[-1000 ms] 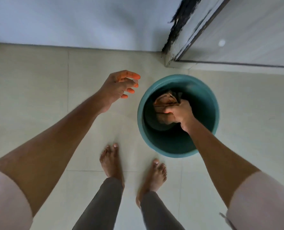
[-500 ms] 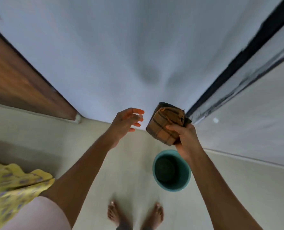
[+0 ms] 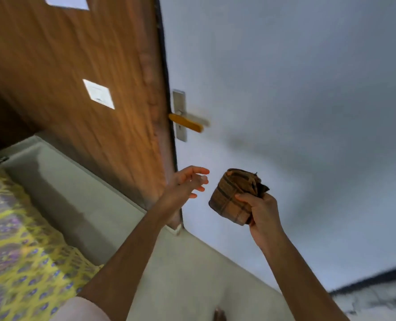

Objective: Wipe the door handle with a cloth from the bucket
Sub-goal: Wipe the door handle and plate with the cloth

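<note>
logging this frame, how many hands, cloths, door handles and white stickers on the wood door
hands: 2, left and right
cloths: 1
door handles: 1
white stickers: 2, upper and lower
total: 6

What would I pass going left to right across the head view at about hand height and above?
Yellow patterned fabric → wooden door → door handle → left hand, open and empty → folded brown checked cloth → right hand gripping the cloth.
</note>
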